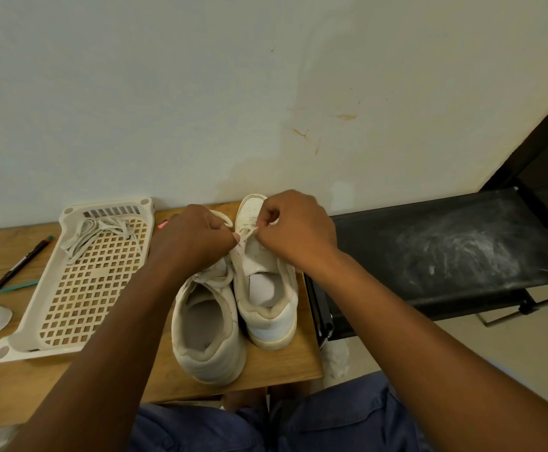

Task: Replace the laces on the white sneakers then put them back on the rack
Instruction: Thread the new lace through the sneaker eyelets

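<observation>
White sneakers [233,308], cream grid-holed tray [80,278], brown wooden table [11,380], black dusty rack [445,256].

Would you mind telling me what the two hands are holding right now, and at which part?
Both the left hand and the right hand pinch the lace over the front eyelets of the right-hand sneaker, near its toe.

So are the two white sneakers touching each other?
Touching: the head view shows the left sneaker pressed side to side against the right sneaker, no gap visible between them.
</observation>
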Demonstrator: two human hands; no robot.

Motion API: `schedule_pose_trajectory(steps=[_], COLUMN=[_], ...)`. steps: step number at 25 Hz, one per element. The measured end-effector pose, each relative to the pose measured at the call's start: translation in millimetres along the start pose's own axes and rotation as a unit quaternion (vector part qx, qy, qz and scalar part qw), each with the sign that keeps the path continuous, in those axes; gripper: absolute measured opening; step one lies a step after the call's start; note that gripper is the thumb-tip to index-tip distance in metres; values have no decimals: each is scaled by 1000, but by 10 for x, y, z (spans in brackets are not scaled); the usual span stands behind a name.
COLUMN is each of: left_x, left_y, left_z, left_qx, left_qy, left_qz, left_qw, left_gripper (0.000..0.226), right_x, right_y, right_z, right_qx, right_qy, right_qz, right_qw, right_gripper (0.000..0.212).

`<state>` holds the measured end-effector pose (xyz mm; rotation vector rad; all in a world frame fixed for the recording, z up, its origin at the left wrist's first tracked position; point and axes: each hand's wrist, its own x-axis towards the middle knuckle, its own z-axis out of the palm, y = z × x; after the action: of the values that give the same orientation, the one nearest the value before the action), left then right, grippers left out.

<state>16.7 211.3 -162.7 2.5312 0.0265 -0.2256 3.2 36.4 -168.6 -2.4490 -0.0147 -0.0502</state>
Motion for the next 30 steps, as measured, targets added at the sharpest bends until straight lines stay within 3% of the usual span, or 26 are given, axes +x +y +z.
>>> schedule_pose_trajectory(steps=[2,4,7,10,12,16,18,20,23,25,30], left_x=[15,12,-6,-5,0,-18,-20,-17,-14,-17,-15], left_y=[-20,-18,4,7,-5,2,2,5,-4,7,4], left_z=[7,13,15,10,8,2,6,14,20,15,14], left_qx=[-1,-6,-10,-13,-19,-21,-16,-11,-14,-16,-11], left_qy=[-1,1,11,14,11,8,5,3,7,7,2], left_qz=[1,6,8,12,12,-1,-6,-7,0,3,-2], left_qw=[1000,1000,1000,1000,1000,1000,1000,1000,1000,1000,1000], left_gripper=[30,30,30,33,34,42,43,47,42,39,42], right_x=[29,52,56,0,2,129,165,153,57,8,85], right_y=[41,68,48,-22,-24,115,186,165,33,-17,54], right_z=[-70,-97,-56,53,64,-91,-138,-126,-3,62,-69], right_qx=[34,55,27,-86,-84,68,126,133,-19,-90,5], right_qy=[21,22,-49,-96,-58,80,106,58,-59,-77,58], right_qz=[62,66,0,-67,-69,56,50,11,-57,-82,21], right_qw=[997,996,998,989,992,993,985,989,996,990,998], right_gripper=[8,14,26,11,6,11,11,21,8,7,11])
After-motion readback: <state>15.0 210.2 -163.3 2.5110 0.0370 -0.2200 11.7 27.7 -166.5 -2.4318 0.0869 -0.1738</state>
